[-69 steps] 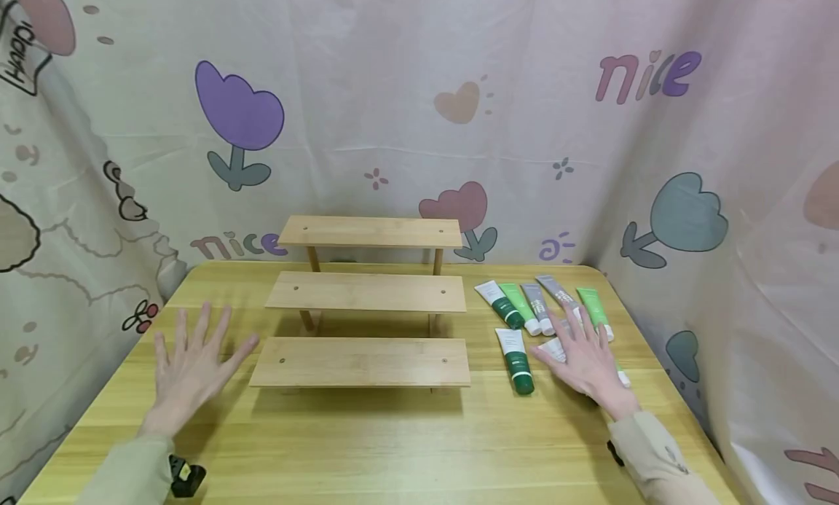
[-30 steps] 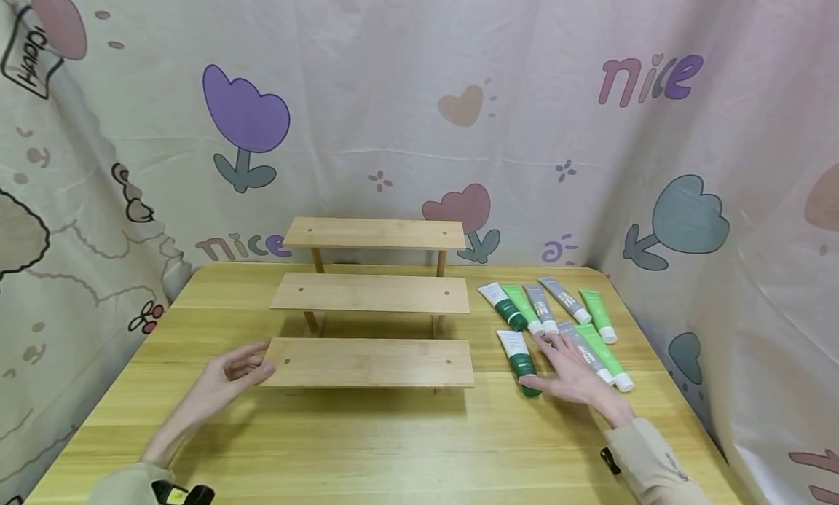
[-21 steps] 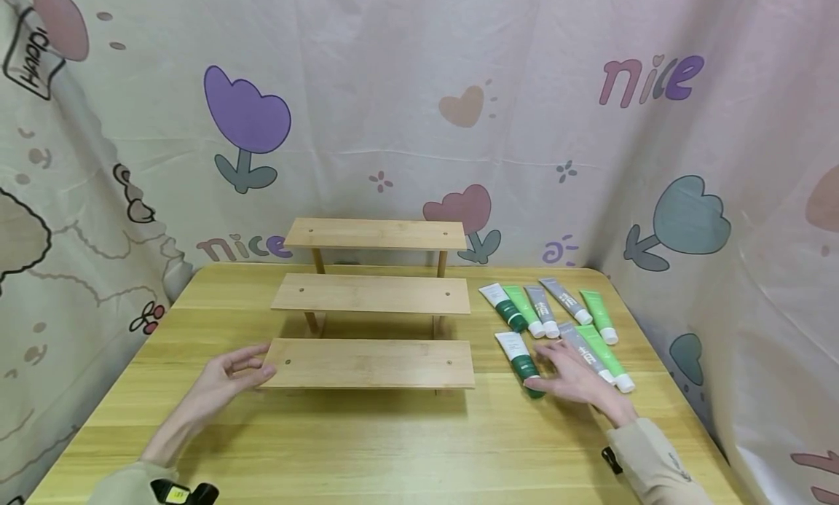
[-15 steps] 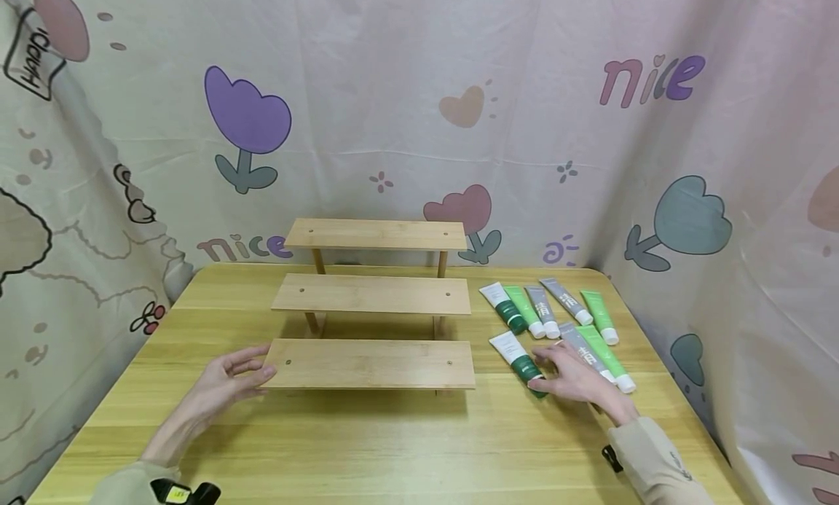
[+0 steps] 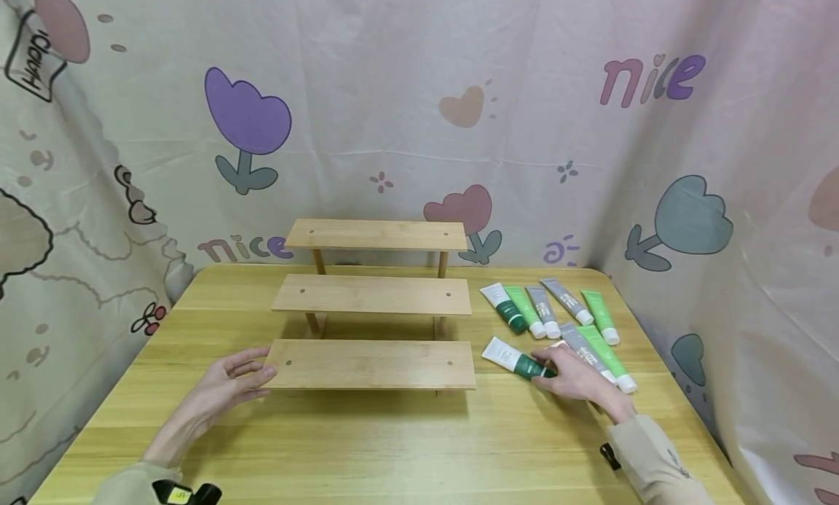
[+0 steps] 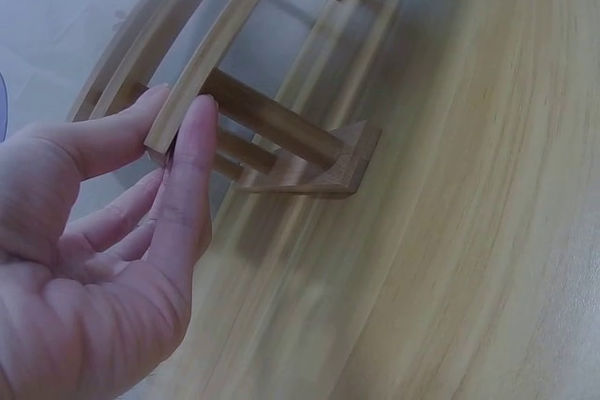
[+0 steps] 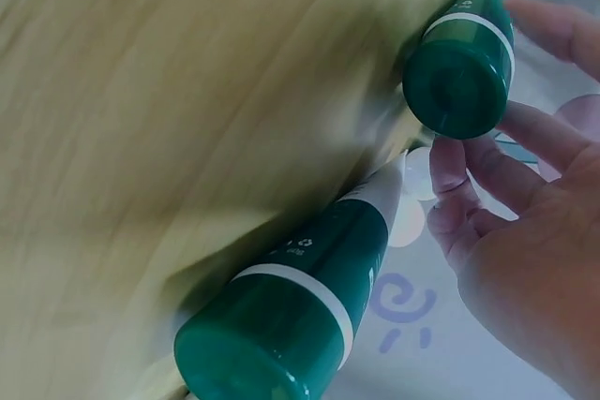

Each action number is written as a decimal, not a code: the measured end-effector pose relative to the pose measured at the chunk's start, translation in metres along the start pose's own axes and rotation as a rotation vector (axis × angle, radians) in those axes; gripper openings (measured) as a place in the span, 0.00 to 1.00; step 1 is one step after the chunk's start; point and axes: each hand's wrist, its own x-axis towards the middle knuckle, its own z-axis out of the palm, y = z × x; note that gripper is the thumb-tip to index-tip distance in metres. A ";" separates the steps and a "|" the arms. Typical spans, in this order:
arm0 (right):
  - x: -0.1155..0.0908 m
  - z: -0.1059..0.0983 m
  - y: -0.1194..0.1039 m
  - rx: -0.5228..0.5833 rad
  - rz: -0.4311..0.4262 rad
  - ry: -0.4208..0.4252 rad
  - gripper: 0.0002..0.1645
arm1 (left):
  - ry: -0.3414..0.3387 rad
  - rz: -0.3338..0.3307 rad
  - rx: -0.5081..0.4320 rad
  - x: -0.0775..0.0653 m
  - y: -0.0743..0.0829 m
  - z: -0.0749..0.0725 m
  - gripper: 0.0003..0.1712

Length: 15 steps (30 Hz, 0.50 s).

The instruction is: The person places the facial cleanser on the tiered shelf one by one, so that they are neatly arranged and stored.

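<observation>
A three-tier wooden display stand (image 5: 373,365) stands in the middle of the table. With thumb and fingers my left hand (image 5: 219,385) pinches the left end of its lowest board (image 6: 202,63). On the right, my right hand (image 5: 577,377) grips a white and dark green squeeze tube (image 5: 503,354) near its capped end. The right wrist view shows that tube's dark green cap (image 7: 455,91) between thumb and fingers. A second such tube (image 7: 291,306) lies closer to that camera, mostly hidden under the hand in the head view.
Behind the right hand lie several more tubes: a white and dark green one (image 5: 503,308), light green ones (image 5: 599,315) and grey ones (image 5: 566,301). A patterned curtain (image 5: 367,89) hangs around the back and sides of the wooden table (image 5: 367,454).
The left hand, spread flat earlier, has come to the lowest board and pinches it. The right hand has moved onto the front dark green tube, whose white end has swung left and toward me.
</observation>
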 end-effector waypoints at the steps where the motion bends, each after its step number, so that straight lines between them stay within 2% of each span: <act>1: 0.001 0.000 0.000 0.000 -0.002 -0.001 0.21 | -0.002 0.002 -0.003 0.000 0.000 0.000 0.44; 4: 0.002 0.001 0.001 0.010 0.009 -0.007 0.17 | 0.001 0.000 0.006 0.000 0.000 0.000 0.44; 9: 0.004 0.002 0.000 0.047 0.028 -0.017 0.16 | 0.013 -0.005 0.011 0.000 0.000 0.000 0.43; 15: 0.005 0.001 -0.004 0.078 0.066 0.001 0.16 | -0.019 0.019 0.015 -0.001 0.000 0.000 0.43</act>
